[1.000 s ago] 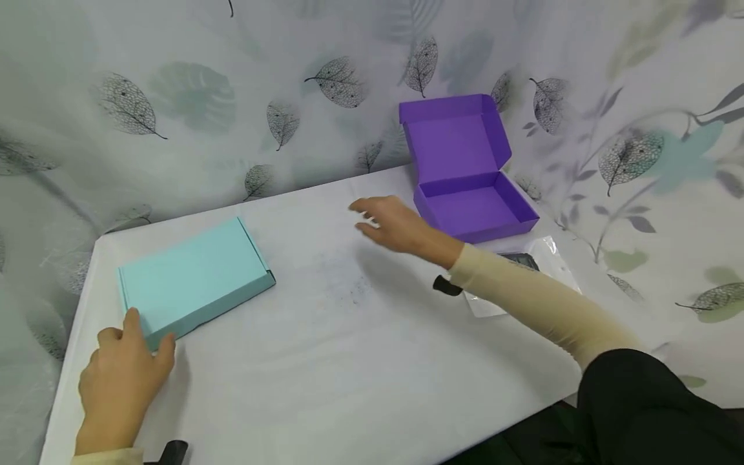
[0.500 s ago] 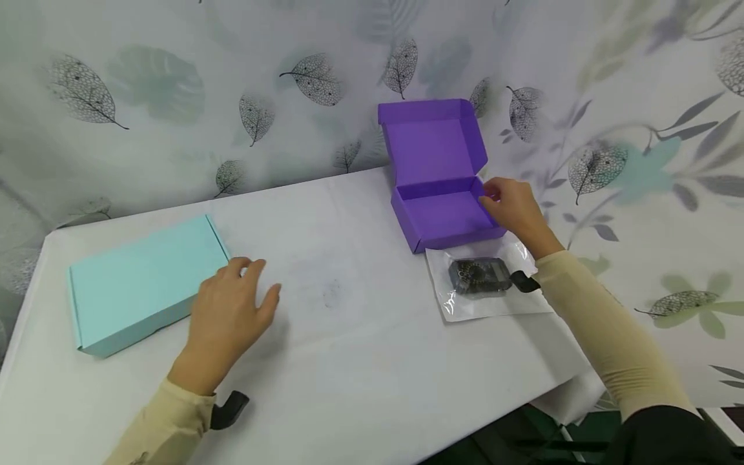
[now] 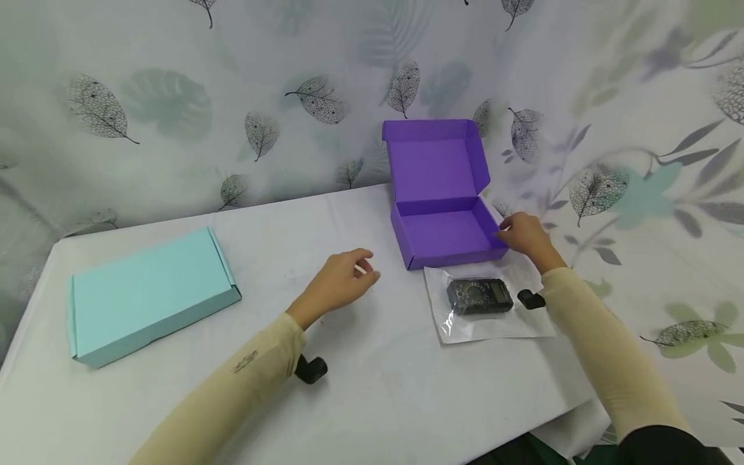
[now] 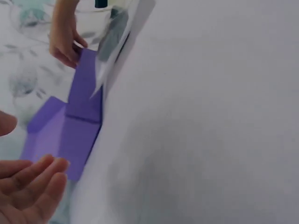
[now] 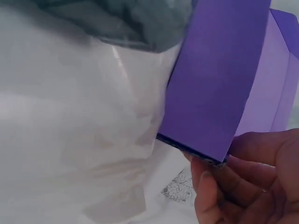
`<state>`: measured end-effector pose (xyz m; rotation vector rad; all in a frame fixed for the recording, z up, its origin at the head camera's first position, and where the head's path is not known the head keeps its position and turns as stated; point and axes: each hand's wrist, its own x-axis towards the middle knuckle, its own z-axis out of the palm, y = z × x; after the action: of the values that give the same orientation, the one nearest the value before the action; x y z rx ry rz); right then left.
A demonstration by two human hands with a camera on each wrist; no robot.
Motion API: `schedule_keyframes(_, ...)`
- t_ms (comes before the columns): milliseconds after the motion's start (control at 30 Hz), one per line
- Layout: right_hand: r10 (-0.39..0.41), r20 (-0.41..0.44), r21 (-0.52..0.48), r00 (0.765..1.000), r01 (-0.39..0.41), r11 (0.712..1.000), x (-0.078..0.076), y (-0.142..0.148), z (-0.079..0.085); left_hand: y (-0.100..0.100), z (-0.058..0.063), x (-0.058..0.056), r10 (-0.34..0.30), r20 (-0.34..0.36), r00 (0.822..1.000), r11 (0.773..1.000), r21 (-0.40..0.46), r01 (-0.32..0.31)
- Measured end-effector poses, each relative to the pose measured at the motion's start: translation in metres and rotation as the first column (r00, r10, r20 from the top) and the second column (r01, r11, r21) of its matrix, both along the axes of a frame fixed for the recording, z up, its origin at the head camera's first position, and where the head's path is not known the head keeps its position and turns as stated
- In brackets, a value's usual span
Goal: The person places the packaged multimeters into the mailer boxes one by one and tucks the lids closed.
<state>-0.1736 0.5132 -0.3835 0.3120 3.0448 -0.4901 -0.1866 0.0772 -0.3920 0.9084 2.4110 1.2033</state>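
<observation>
An open purple cardboard box [image 3: 447, 232] stands at the back right of the table, its lid tilted back toward the wall. My right hand [image 3: 526, 237] pinches the box's right side wall near the front corner; the right wrist view shows the thumb inside and fingers [image 5: 208, 196] outside and beneath. Over the middle of the table hovers my left hand [image 3: 343, 278], fingers loosely bent with nothing between them, left of the box. In front of the box lies a black multimeter [image 3: 479, 296] in a clear plastic bag [image 3: 453, 326].
A closed turquoise cardboard box [image 3: 154, 290] lies at the table's left. A leaf-patterned curtain [image 3: 314, 148] hangs right behind the white table [image 3: 372, 387] and along its right side. The table's front edge runs diagonally at the lower right.
My right hand has reached across to the purple box's right wall and taken hold there. My left hand has left the turquoise box and moved right, toward the purple box.
</observation>
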Motion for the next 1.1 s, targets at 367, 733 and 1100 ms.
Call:
schedule_keyframes(367,0.144,-0.165,-0.022,0.976,-0.150,0.988,0.003,-0.052,-0.002,0.035,-0.013,-0.046,0.186,0.127,0.974,0.982,-0.022,-0.185)
schedule_keyframes(733,0.232,-0.202,-0.069,0.952,-0.250,0.966,-0.001,-0.135,0.016,-0.035,-0.011,-0.038,0.311,-0.013,0.950,0.950,-0.015,-0.311)
schedule_keyframes(1100,0.361,-0.174,-0.143,0.916,-0.386,0.911,-0.010,-0.214,0.007,-0.123,-0.010,-0.016,0.390,-0.078,0.918,0.916,-0.067,-0.395)
